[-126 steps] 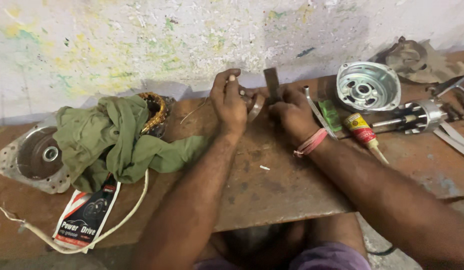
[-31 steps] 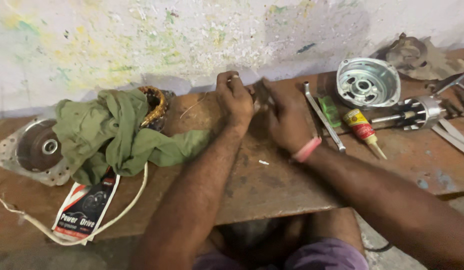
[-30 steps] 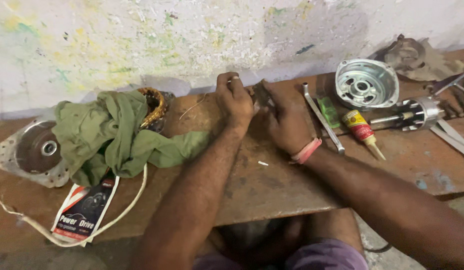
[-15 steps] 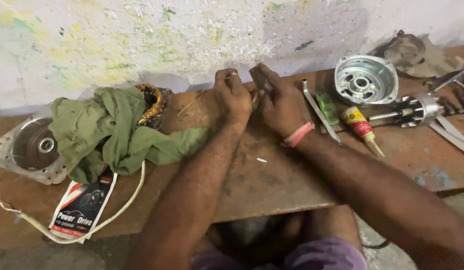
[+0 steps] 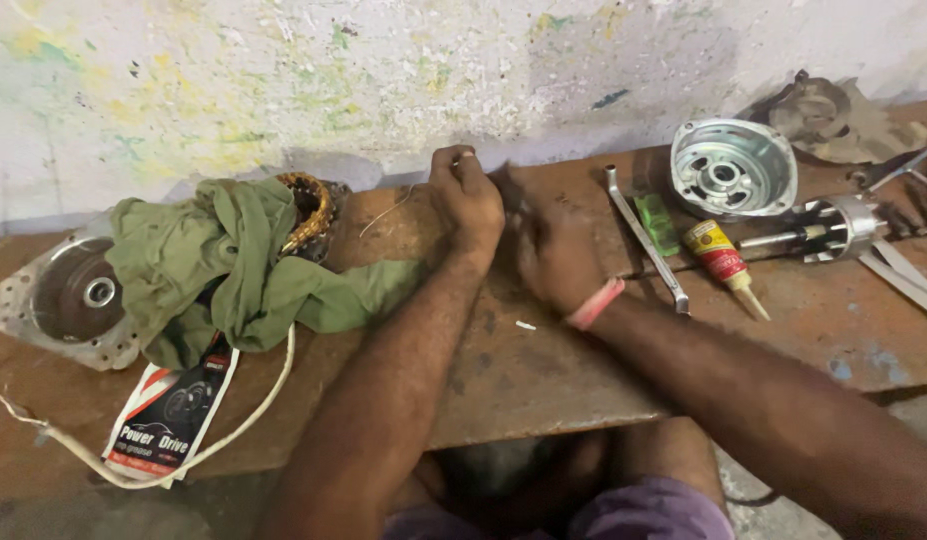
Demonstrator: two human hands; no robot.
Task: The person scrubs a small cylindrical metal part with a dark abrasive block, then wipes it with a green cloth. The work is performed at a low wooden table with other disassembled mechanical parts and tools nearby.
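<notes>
My left hand (image 5: 468,200) rests fisted on the rusty workbench (image 5: 543,370), its fingertips pinched on a small pale piece that I cannot make out. Just to its right my right hand (image 5: 548,245), with a pink band at the wrist, is motion-blurred and closed around a dark metal tool (image 5: 503,185) whose end shows close beside the left fist. A thin wire (image 5: 388,210) lies just left of the left hand.
On the left lie a green cloth (image 5: 243,270) over a copper-wound coil (image 5: 308,205), a round motor cover (image 5: 78,295), a white cord (image 5: 253,410) and a printed packet (image 5: 173,415). To the right are a spanner (image 5: 643,235), glue tube (image 5: 718,255), aluminium housing (image 5: 733,165) and rotor shaft (image 5: 823,230).
The right hand has swung its dark tool up and down beside the left fist and is now blurred in motion. The left hand has stayed in place.
</notes>
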